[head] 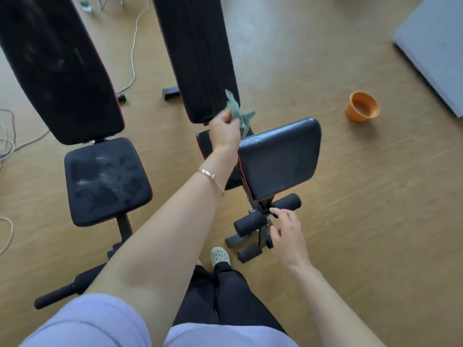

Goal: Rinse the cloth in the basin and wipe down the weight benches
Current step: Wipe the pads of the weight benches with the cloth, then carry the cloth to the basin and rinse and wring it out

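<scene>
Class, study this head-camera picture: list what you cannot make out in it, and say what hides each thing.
All in the head view:
1. The right bench's seat: mostly hidden by the left hand and the raised pad.
2. The orange basin: motion blur hides whether it holds water.
3. The cloth: blurred, so its contact with the backrest is unclear.
4. The grey slab: cut off by the right edge.

Two weight benches are pictured, the left bench and the right bench. One cloth, one basin and one mat are counted on the scene. Two hands are seen, the left hand and the right hand, along with one bracelet and one shoe.
</scene>
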